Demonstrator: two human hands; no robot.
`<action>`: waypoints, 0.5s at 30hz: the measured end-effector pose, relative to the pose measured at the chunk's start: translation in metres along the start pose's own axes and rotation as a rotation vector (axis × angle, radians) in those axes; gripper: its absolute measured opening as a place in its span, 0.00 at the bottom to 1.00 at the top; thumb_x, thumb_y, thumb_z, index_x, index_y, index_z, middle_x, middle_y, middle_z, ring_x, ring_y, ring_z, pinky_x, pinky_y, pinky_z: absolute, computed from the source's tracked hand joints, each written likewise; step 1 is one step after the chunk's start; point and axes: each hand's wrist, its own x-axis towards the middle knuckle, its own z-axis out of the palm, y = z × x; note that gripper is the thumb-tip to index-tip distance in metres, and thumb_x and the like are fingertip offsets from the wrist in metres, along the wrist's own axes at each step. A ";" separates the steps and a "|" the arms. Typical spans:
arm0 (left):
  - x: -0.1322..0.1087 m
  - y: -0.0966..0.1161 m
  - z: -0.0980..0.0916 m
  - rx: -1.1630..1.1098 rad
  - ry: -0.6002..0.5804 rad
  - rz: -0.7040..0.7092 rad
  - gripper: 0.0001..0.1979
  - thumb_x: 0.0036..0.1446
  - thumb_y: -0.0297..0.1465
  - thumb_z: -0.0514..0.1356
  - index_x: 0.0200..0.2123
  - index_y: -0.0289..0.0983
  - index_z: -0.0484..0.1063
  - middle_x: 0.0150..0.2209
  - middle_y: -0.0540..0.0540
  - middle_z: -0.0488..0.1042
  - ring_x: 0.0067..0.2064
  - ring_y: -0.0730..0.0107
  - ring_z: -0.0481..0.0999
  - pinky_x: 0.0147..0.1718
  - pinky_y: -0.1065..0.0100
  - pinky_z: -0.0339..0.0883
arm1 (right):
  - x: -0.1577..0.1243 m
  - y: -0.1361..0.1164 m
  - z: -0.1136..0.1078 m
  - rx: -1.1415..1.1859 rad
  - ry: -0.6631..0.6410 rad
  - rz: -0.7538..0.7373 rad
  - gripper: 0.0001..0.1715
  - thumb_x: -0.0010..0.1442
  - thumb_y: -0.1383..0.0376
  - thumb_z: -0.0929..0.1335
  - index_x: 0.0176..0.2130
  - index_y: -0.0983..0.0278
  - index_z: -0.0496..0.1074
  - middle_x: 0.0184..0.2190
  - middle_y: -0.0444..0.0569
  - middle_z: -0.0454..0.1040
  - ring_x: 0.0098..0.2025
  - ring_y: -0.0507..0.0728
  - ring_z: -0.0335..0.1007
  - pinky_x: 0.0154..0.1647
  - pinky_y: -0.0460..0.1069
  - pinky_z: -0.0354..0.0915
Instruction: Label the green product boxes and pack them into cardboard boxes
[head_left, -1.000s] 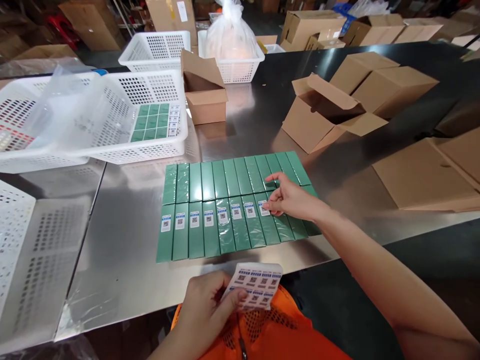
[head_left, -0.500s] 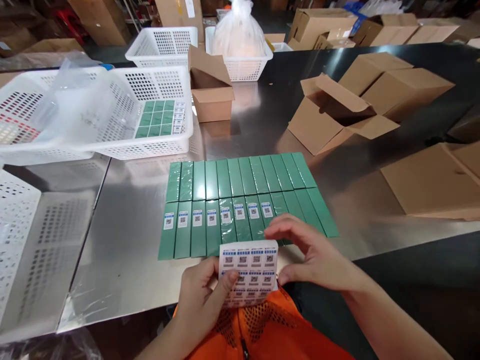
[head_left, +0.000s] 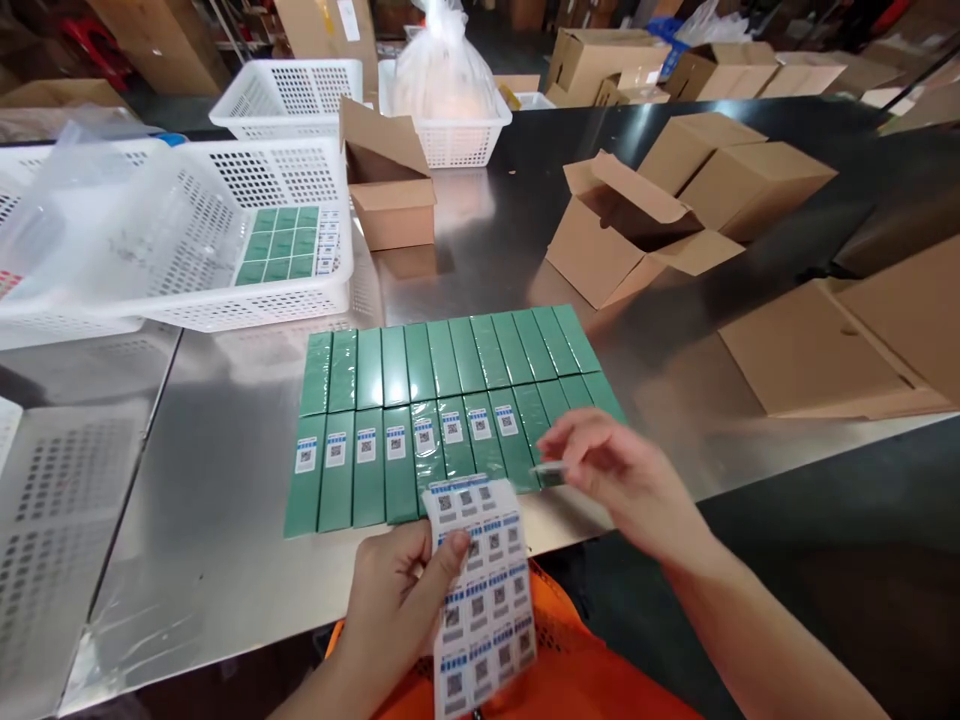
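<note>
My left hand (head_left: 409,590) pinches a white sheet of QR-code stickers (head_left: 491,590) between thumb and fingers, low in front of the orange garment. The top row of the sheet has a gap at its right end. My right hand (head_left: 626,475) is closed, a single small sticker (head_left: 551,468) held at its fingertips, just above the near row of boxes. Two rows of slim green boxes (head_left: 367,480) lie side by side on the metal table. Several boxes in the near row, from the left end on, carry a QR sticker; the far row shows none.
White baskets (head_left: 277,300) stand at the left, one with green boxes inside. An open carton (head_left: 397,215) is behind the rows, another open carton (head_left: 600,245) lies back right. A large carton (head_left: 817,350) sits at the right edge. A filled plastic bag (head_left: 446,85) rests in a far basket.
My right hand has peeled a sticker off the sheet's top right corner and moved away right with it. The sheet now hangs lower and longer. The view has shifted right.
</note>
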 end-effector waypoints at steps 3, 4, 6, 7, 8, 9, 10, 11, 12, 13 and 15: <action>-0.005 -0.002 -0.001 -0.028 -0.048 -0.031 0.27 0.60 0.48 0.57 0.17 0.38 0.55 0.17 0.50 0.65 0.21 0.73 0.64 0.20 0.73 0.53 | 0.031 0.008 -0.018 -0.013 0.071 0.138 0.11 0.58 0.56 0.73 0.34 0.59 0.70 0.30 0.43 0.72 0.33 0.52 0.70 0.38 0.50 0.69; -0.006 -0.003 -0.002 -0.036 -0.050 -0.043 0.26 0.60 0.47 0.57 0.17 0.38 0.56 0.17 0.50 0.66 0.22 0.72 0.64 0.20 0.73 0.53 | 0.042 0.011 -0.024 -0.036 0.039 0.222 0.12 0.56 0.56 0.74 0.36 0.59 0.70 0.27 0.42 0.71 0.30 0.52 0.69 0.36 0.50 0.69; -0.010 -0.003 -0.002 -0.046 -0.032 -0.064 0.26 0.60 0.47 0.58 0.17 0.37 0.57 0.18 0.50 0.65 0.22 0.73 0.64 0.21 0.73 0.52 | 0.059 0.018 -0.032 -0.062 -0.077 0.364 0.21 0.53 0.59 0.75 0.45 0.58 0.69 0.23 0.39 0.69 0.26 0.52 0.68 0.32 0.49 0.68; -0.011 -0.003 -0.002 -0.047 -0.017 -0.067 0.26 0.60 0.47 0.58 0.17 0.37 0.57 0.18 0.50 0.65 0.22 0.73 0.63 0.21 0.73 0.52 | 0.064 0.021 -0.034 -0.066 -0.121 0.412 0.28 0.52 0.61 0.75 0.51 0.58 0.65 0.22 0.38 0.69 0.25 0.52 0.68 0.30 0.49 0.68; -0.012 -0.003 -0.002 -0.046 -0.003 -0.064 0.27 0.60 0.47 0.58 0.17 0.37 0.57 0.17 0.51 0.64 0.22 0.73 0.63 0.21 0.73 0.51 | 0.068 0.023 -0.036 -0.073 -0.144 0.446 0.35 0.52 0.62 0.75 0.55 0.58 0.60 0.22 0.36 0.69 0.24 0.52 0.68 0.29 0.49 0.67; -0.013 -0.003 -0.002 -0.043 0.008 -0.058 0.27 0.60 0.47 0.58 0.17 0.37 0.57 0.17 0.51 0.64 0.22 0.74 0.62 0.21 0.73 0.51 | 0.071 0.025 -0.036 -0.086 -0.150 0.471 0.40 0.52 0.64 0.75 0.58 0.58 0.56 0.22 0.36 0.70 0.24 0.52 0.68 0.29 0.48 0.67; -0.013 -0.003 -0.002 -0.039 0.020 -0.051 0.27 0.59 0.47 0.58 0.17 0.37 0.57 0.17 0.51 0.63 0.22 0.74 0.61 0.21 0.73 0.51 | 0.072 0.027 -0.035 -0.101 -0.149 0.491 0.41 0.52 0.64 0.75 0.58 0.59 0.53 0.22 0.36 0.70 0.24 0.52 0.68 0.28 0.48 0.68; -0.013 -0.004 -0.003 -0.036 0.032 -0.047 0.27 0.59 0.47 0.59 0.16 0.37 0.57 0.17 0.51 0.63 0.21 0.74 0.61 0.21 0.73 0.50 | 0.072 0.028 -0.034 -0.119 -0.141 0.506 0.40 0.52 0.65 0.75 0.56 0.60 0.53 0.22 0.36 0.71 0.24 0.52 0.68 0.28 0.48 0.67; -0.013 -0.004 -0.003 -0.036 0.040 -0.047 0.27 0.59 0.47 0.59 0.16 0.37 0.56 0.17 0.51 0.63 0.21 0.74 0.61 0.21 0.73 0.50 | 0.071 0.029 -0.033 -0.138 -0.136 0.519 0.38 0.52 0.64 0.75 0.54 0.60 0.53 0.22 0.37 0.71 0.24 0.52 0.68 0.28 0.48 0.67; -0.013 -0.004 -0.004 -0.039 0.046 -0.050 0.27 0.59 0.47 0.59 0.16 0.37 0.56 0.16 0.51 0.63 0.21 0.74 0.61 0.21 0.73 0.50 | 0.071 0.029 -0.031 -0.158 -0.135 0.527 0.36 0.52 0.64 0.75 0.52 0.60 0.54 0.22 0.37 0.72 0.24 0.52 0.68 0.28 0.48 0.68; -0.012 -0.003 -0.006 -0.054 0.052 -0.056 0.28 0.58 0.47 0.59 0.16 0.37 0.55 0.16 0.51 0.64 0.21 0.74 0.61 0.21 0.73 0.51 | 0.072 0.028 -0.028 -0.206 -0.128 0.540 0.35 0.51 0.63 0.75 0.50 0.59 0.54 0.22 0.38 0.72 0.24 0.52 0.69 0.28 0.48 0.68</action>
